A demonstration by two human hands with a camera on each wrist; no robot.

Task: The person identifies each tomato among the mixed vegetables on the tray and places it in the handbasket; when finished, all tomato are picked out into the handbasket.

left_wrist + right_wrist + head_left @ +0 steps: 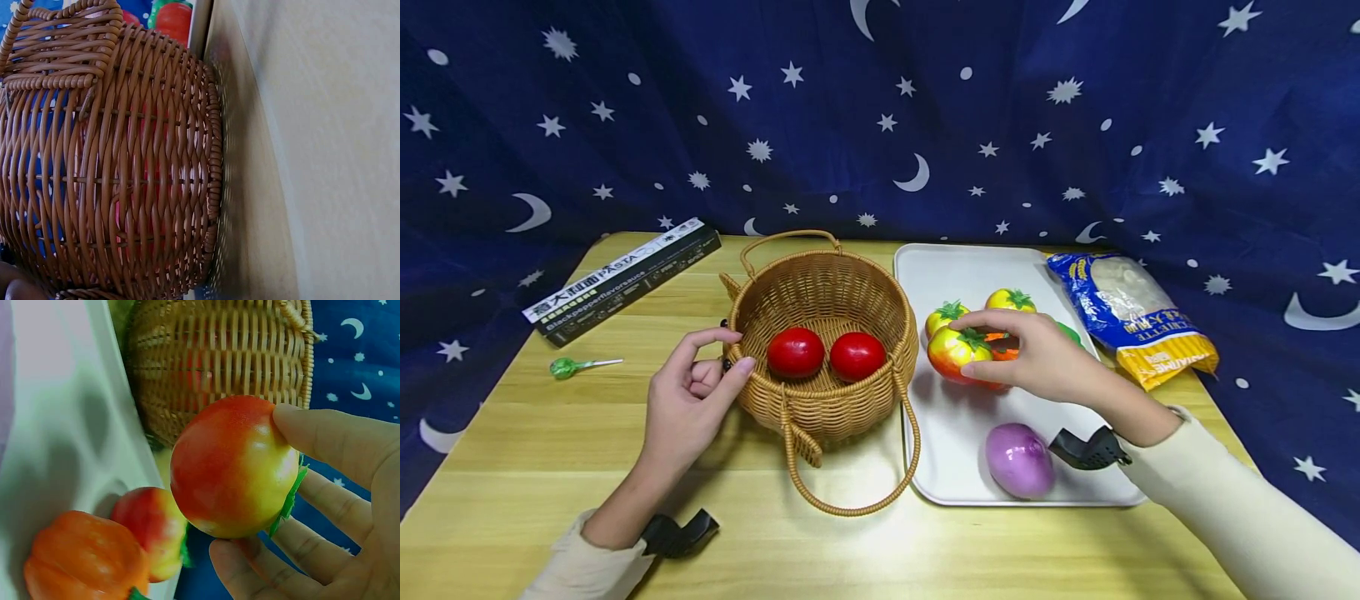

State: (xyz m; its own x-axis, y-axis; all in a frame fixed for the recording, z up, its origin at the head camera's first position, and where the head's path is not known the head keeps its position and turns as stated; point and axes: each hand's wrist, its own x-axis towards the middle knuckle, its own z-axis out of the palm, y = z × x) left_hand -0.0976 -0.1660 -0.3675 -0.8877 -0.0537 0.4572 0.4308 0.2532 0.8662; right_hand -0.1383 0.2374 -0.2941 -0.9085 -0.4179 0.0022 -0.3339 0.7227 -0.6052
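Observation:
My right hand grips a red-and-yellow toy tomato with green leaves, above the white tray. In the right wrist view the tomato sits between thumb and fingers, apart from the things under it. My left hand pinches the left rim of the wicker basket with thumb and forefinger. Inside the basket lie two shiny red oval toys. The left wrist view shows the basket's woven side, with only fingertips at the lower left corner.
On the tray are two more tomatoes, an orange pepper-like toy, a partly hidden green thing and a purple onion. A pasta bag overlaps its right edge. A pasta box and a green lollipop lie left.

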